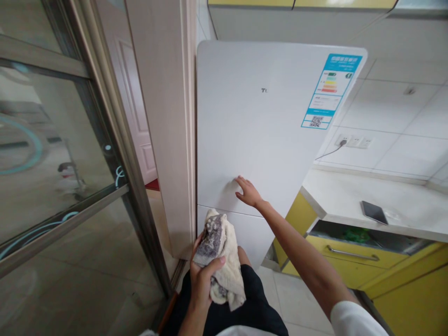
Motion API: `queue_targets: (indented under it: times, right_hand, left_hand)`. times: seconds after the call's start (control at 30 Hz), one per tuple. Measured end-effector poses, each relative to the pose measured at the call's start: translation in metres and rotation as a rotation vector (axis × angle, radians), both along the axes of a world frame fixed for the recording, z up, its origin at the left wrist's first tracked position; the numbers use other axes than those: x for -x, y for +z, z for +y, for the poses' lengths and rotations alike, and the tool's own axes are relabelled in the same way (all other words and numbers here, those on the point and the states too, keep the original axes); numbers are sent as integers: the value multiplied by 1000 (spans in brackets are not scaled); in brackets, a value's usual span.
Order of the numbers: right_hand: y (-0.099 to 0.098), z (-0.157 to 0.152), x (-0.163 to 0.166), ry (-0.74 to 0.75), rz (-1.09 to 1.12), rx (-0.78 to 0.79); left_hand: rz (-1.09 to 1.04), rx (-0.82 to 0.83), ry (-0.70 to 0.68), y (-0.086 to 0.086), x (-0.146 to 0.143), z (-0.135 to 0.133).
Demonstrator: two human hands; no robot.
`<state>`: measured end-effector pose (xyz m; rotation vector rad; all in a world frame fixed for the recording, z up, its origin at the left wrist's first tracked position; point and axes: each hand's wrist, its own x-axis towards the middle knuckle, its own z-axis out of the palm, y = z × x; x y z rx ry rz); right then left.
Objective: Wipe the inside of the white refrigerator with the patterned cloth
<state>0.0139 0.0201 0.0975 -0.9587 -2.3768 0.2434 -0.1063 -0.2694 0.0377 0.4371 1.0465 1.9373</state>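
1. My left hand [205, 275] is clenched around a crumpled, stained cloth [220, 259], held low just in front of the lower fridge door.
2. My right hand [248, 191] is released, fingers spread, and seems to rest flat on the white fridge [252, 126] near the upper door's bottom edge.
3. A phone [374, 212] lies on the countertop [350, 196] to the right, above an open yellow drawer [353, 254].

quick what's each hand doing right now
Left hand: closed around a crumpled cloth.
Right hand: open, holding nothing, fingers flat on the white fridge door.
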Motion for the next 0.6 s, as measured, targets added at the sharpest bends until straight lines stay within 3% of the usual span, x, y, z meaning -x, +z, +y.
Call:
queue_targets:
  times: [0.1, 0.23, 0.33, 0.47, 0.6]
  right_hand:
    - [-3, -17, -3, 83, 109, 122]
    - [-15, -70, -18, 386, 415, 594]
    - [-27, -112, -36, 501, 411, 816]
    - [-40, -140, -55, 496, 405, 938]
    - [-45, -140, -66, 389, 526, 850]
  left_hand:
    - [35, 25, 1, -4, 2, 13]
    - [19, 53, 15, -4, 1, 40]
    - [58, 35, 72, -3, -7, 59]
    - [206, -3, 40, -5, -23, 71]
    - [224, -62, -236, -11, -39, 77]
